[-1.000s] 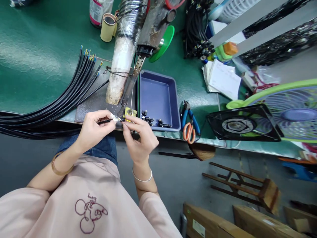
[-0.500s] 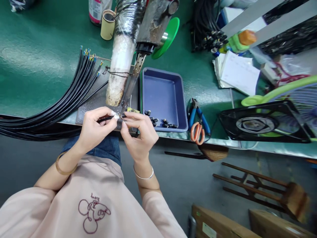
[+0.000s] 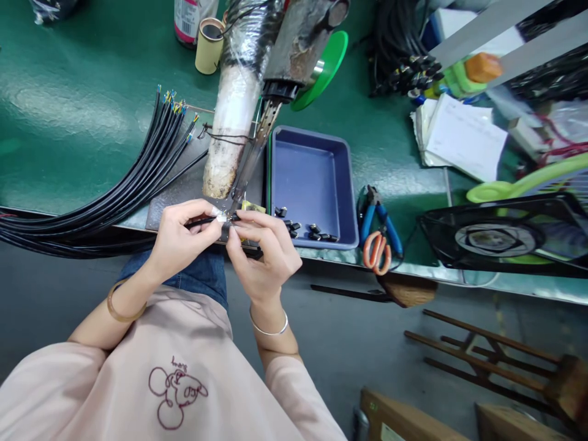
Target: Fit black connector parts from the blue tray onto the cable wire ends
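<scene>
My left hand point(image 3: 186, 242) pinches a black cable point(image 3: 198, 220) close to its end, with something white at its fingertips. Right against it, my right hand point(image 3: 266, 248) is closed in a pinch at the cable's end; a small dark piece shows there, too covered to name. Just above the fingertips the perforated metal barrel of a soldering iron point(image 3: 255, 150) slants down, its tip close to the cable end. On the left lies a bundle of black cables point(image 3: 133, 177) with stripped, coloured wire ends. A blue-grey tray point(image 3: 312, 165) to the right holds several small black connectors point(image 3: 321, 234).
A plastic-wrapped white tube point(image 3: 232, 116) hangs beside the iron, near a green spool point(image 3: 328, 70). Blue-handled cutters point(image 3: 367, 217) and orange-handled scissors point(image 3: 377, 252) lie at the table edge. Farther right are papers point(image 3: 463, 138) and a black fan point(image 3: 496, 236). Wooden stools point(image 3: 487, 361) stand below.
The whole scene has shifted slightly to the right in view. Both hands keep their pinch at the cable end under the iron; the right fingers have moved slightly.
</scene>
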`<state>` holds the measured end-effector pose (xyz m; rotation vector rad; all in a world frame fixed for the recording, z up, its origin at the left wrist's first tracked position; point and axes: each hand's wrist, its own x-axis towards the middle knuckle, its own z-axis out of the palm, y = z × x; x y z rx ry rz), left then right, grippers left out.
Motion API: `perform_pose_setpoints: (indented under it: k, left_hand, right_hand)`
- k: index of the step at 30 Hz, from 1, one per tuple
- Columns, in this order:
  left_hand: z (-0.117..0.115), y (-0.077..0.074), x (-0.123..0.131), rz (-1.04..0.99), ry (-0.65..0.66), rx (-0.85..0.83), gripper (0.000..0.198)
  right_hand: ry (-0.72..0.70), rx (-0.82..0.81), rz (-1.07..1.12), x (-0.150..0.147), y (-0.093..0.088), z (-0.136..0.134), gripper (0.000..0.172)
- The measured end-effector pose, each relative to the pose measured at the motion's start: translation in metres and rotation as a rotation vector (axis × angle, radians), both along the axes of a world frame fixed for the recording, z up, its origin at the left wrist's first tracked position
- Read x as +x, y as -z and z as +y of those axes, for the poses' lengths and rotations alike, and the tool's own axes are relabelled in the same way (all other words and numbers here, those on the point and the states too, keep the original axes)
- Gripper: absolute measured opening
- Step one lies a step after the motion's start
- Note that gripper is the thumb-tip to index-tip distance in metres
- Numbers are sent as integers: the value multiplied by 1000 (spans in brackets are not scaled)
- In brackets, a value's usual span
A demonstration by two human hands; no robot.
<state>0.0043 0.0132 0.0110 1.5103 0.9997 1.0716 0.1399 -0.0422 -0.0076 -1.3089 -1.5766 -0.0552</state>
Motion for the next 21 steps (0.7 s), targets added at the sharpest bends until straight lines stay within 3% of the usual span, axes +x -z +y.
perform_pose_setpoints:
  k: [21]
  left_hand:
    - [-5, 4, -5, -2, 27, -96, 10]
  right_hand:
    - [-84, -14, -37, 3, 3, -6, 21]
